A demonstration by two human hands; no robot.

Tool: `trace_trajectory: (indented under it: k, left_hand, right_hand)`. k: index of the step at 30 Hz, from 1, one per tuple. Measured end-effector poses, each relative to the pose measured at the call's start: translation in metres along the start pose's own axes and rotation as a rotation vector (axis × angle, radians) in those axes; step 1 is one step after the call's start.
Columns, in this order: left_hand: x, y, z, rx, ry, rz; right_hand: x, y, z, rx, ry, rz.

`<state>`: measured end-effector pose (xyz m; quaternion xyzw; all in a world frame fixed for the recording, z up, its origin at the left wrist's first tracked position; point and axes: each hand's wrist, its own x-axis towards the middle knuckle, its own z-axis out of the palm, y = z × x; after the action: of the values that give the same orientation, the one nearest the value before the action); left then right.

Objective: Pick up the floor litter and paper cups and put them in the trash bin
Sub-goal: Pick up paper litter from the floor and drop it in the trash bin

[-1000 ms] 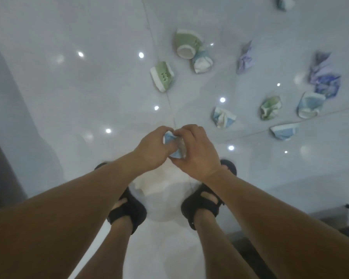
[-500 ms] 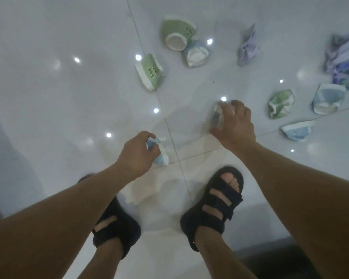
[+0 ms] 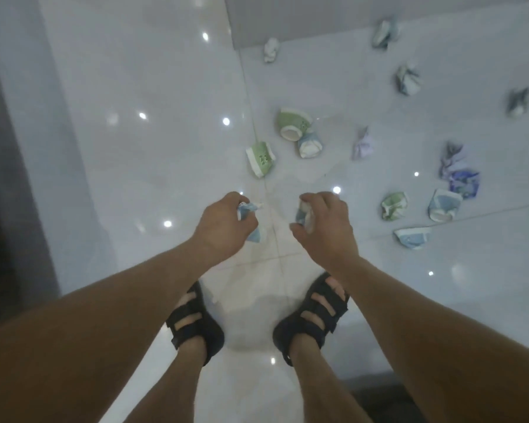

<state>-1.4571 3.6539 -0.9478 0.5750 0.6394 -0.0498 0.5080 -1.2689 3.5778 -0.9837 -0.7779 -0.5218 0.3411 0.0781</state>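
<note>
My left hand (image 3: 223,224) is closed on a crushed blue paper cup (image 3: 251,215). My right hand (image 3: 327,224) grips a second crushed blue and white cup (image 3: 303,215). Both hands hang above my sandalled feet. On the glossy white floor ahead lie two green cups (image 3: 260,158) (image 3: 292,123), a blue cup (image 3: 309,145), a crumpled lilac paper (image 3: 363,145), a green crushed cup (image 3: 394,206), two more blue cups (image 3: 443,205) (image 3: 413,238) and blue-purple wrappers (image 3: 460,175). No trash bin is in view.
More crumpled litter lies farther off, at upper right (image 3: 407,80) (image 3: 385,31) (image 3: 517,102), and a white scrap (image 3: 271,50) sits by a wall base. A grey wall (image 3: 9,148) runs down the left. A dark object edge (image 3: 379,395) is at lower right.
My right hand reached out to the floor, closed on a blue cup and drew it back up. The two hands, joined a second ago, now each hold one cup. The view tilted further forward.
</note>
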Motion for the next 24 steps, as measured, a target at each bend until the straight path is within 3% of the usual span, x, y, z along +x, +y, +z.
trace_trajectory:
  k: [13, 24]
  left_hand:
    - [-0.242, 0.066, -0.283, -0.16, 0.325, -0.016]
    - [-0.492, 0.048, -0.366, -0.438, 0.696, -0.18]
  right_hand:
    - [-0.103, -0.296, -0.217, -0.065, -0.074, -0.224]
    - [-0.244, -0.486, -0.275, -0.219, -0.23, -0.749]
